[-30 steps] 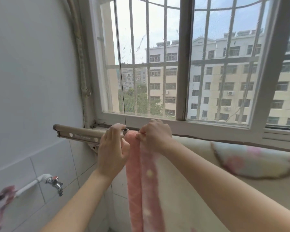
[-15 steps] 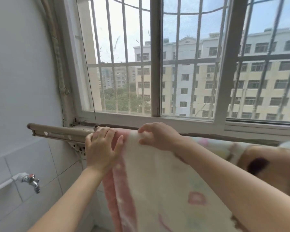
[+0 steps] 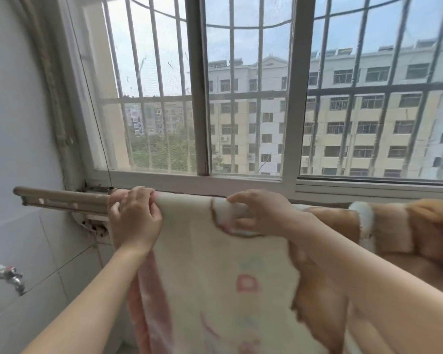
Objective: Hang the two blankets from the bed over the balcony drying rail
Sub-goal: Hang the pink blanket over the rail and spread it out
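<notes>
In the head view, a cream blanket (image 3: 215,272) with a pink border was seen draped over the beige drying rail (image 3: 62,199) below the window frame (image 3: 241,182), its front hanging down between the two forearms. The left hand (image 3: 134,221) was closed around the blanket's pink edge at the rail, with the fingers curled over the top. The right hand (image 3: 260,213) was set further along the rail, and a fold of the cream cloth was pinched between its thumb and fingers. A brown blanket (image 3: 407,226) with white trim was bunched at rail height just beside the right forearm; whether it rested on the rail could not be told. A metal tap (image 3: 10,275) was fixed to the tiled wall (image 3: 49,251) at lower left.
</notes>
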A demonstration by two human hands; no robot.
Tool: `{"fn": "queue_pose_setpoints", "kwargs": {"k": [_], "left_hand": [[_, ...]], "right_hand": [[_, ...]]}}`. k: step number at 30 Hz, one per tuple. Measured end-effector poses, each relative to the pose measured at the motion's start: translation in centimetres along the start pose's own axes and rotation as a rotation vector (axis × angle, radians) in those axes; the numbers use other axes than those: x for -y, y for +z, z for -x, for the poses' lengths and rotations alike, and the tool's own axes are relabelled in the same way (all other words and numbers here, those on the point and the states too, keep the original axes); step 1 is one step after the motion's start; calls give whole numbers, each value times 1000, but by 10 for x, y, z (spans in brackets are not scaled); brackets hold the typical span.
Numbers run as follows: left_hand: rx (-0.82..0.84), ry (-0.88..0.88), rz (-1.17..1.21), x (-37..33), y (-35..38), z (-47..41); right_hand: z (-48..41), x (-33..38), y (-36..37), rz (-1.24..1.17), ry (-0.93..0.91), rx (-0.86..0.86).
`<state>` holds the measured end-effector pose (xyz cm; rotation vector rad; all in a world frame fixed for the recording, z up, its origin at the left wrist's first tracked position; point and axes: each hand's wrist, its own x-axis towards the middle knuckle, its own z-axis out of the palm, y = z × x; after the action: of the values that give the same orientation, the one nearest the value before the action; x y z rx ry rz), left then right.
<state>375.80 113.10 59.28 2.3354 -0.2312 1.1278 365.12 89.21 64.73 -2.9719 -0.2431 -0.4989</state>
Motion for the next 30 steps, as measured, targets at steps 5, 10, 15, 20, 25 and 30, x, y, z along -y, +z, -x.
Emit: {"fn": "queue_pose_setpoints", "kwargs": {"k": [5, 10, 15, 20, 25, 30], "left_hand": [[44, 164, 94, -60, 3, 17], [139, 518, 235, -128, 14, 49], [162, 628, 249, -166, 25, 64], [169, 460, 174, -188, 25, 71], [237, 535, 281, -227, 28, 87], [302, 605, 315, -269, 34, 105]], "right_hand": [[22, -22, -6, 0, 36, -30], [43, -41, -11, 26, 77, -99], [73, -70, -20, 49, 127, -147], [99, -95, -28, 169, 150, -179], [126, -117, -35, 232, 200, -230], [160, -141, -43, 181, 224, -307]]}}
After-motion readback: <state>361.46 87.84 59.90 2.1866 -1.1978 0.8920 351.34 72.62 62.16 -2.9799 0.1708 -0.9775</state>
